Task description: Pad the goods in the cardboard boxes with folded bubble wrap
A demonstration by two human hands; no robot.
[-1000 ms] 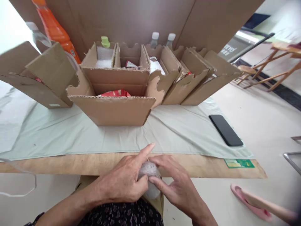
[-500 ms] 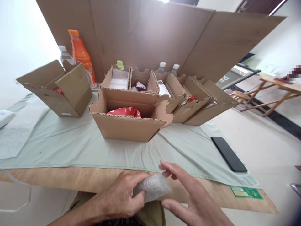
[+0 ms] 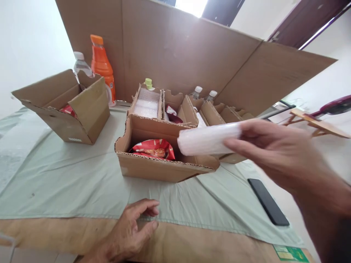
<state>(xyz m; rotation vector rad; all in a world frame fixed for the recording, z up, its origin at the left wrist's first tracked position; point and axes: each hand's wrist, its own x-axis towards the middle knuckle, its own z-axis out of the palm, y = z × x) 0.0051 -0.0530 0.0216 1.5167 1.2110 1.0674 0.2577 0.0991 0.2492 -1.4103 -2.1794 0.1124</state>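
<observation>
A white bubble-wrap roll [image 3: 207, 140] is pinched at its right end between the thumb and fingers of my right hand [image 3: 276, 153]. The roll lies level above the right part of the front cardboard box [image 3: 153, 171], whose top is uncovered. Inside that box, on the left, rests a red snack packet [image 3: 153, 149] with a food picture on it. My left hand [image 3: 134, 223] is empty near the table's front edge, thumb and fingers apart. What the wrap encloses, if anything, cannot be seen.
Behind stand several narrow cardboard boxes [image 3: 146, 102] in a row. At the left are another box [image 3: 97, 117], an orange bottle [image 3: 102, 65] and a clear bottle [image 3: 82, 65]. A black phone [image 3: 267, 202] lies at right. A tall cardboard panel [image 3: 175, 51] closes the back.
The bubble-wrap roll has passed from my left hand to my right, which has carried it up and forward over the front box. My left hand has let go and opened.
</observation>
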